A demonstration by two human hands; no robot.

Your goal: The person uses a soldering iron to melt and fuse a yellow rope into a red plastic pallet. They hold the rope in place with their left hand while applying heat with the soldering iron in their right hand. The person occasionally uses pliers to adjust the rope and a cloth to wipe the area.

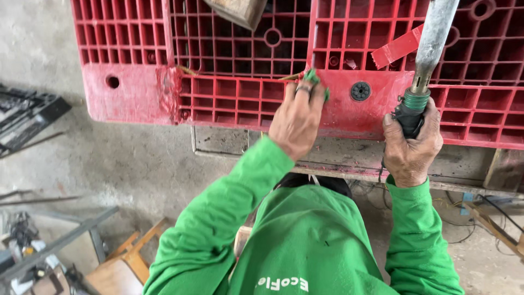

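Over the red pallet point(131, 98), both arms reach forward in green sleeves point(218, 218). The left hand point(297, 120) stretches out with its back to the camera, a ring on one finger, fingertips pressing a small green piece point(313, 77) against the pallet's flat front band, just left of a round black plug point(360, 91). The right hand point(413, 145) is wrapped in a closed fist around the dark handle of a tool point(431, 43) whose grey metal barrel rises steeply past a green collar, crossing the pallet's grid and a loose red strip point(396, 50). The green piece lies at the left fingertips, well apart from the tool. Below the pallet's edge runs a worn wooden bench point(338, 158).
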